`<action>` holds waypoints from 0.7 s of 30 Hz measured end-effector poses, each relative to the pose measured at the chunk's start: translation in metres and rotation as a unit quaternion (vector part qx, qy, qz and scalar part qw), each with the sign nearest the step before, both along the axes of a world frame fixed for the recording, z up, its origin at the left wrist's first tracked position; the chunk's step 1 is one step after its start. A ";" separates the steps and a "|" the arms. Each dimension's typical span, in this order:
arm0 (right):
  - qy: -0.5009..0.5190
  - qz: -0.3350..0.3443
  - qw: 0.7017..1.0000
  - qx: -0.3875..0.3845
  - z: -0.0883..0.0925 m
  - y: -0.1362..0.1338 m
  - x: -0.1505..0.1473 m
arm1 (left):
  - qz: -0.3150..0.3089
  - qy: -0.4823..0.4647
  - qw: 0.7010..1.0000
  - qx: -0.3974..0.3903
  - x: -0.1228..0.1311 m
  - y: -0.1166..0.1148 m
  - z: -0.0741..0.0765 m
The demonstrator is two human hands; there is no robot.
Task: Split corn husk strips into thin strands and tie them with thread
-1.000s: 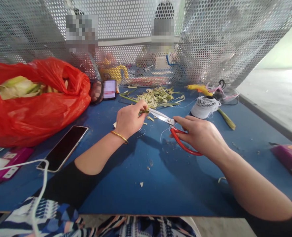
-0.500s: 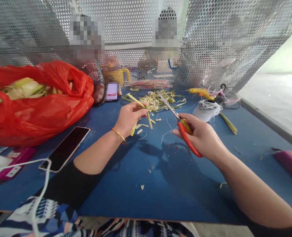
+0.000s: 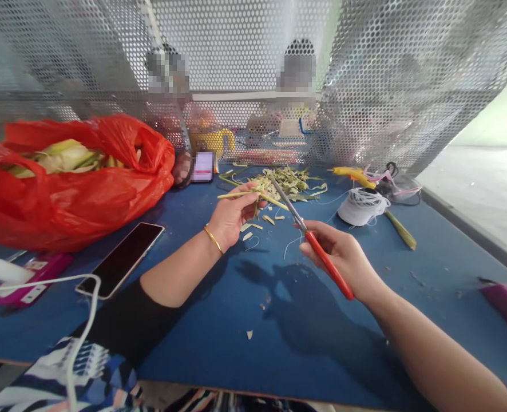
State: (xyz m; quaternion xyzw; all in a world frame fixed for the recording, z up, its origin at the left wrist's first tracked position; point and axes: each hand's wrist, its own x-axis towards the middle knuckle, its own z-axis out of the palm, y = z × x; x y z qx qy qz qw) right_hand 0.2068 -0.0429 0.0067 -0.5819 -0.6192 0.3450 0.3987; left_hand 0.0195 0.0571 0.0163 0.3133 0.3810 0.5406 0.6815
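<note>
My left hand [image 3: 235, 216] pinches a piece woven or folded from yellow-green husk strips [image 3: 274, 200], whose narrow ends stick out on both sides of the fingers. My right hand [image 3: 337, 252] is wrapped round the red handles of a pair of scissors [image 3: 294, 213]. The blades point up and away, close to the right-hand end of the husk strip; whether they touch it I cannot tell. Behind both hands lies a heap of cut husk scraps [image 3: 285, 180], with small clippings and a bit of white thread scattered nearer to me.
A red plastic bag [image 3: 120, 212] of corn husks stands at left, with a phone [image 3: 122, 260] and a purple power strip [image 3: 43, 280] in front. At right are a spool of white cord [image 3: 360, 207] and a yellow glue gun [image 3: 354, 176]. A perforated metal screen [image 3: 245, 51] closes the back.
The husk piece has turned in my left hand, so its end now points right towards the scissors. The scissor blades look closer together, and the whole view has shifted slightly.
</note>
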 end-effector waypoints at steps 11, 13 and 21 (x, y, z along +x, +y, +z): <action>0.148 0.048 0.978 -0.142 -0.004 -0.005 -0.012 | 0.092 0.008 0.993 0.074 0.007 -0.001 -0.014; 0.160 0.045 0.975 -0.148 -0.004 -0.005 -0.013 | 0.096 0.010 0.992 0.077 0.009 -0.001 -0.017; 0.168 0.068 0.971 -0.155 -0.009 -0.006 -0.012 | 0.096 0.019 0.992 0.083 0.012 -0.003 -0.022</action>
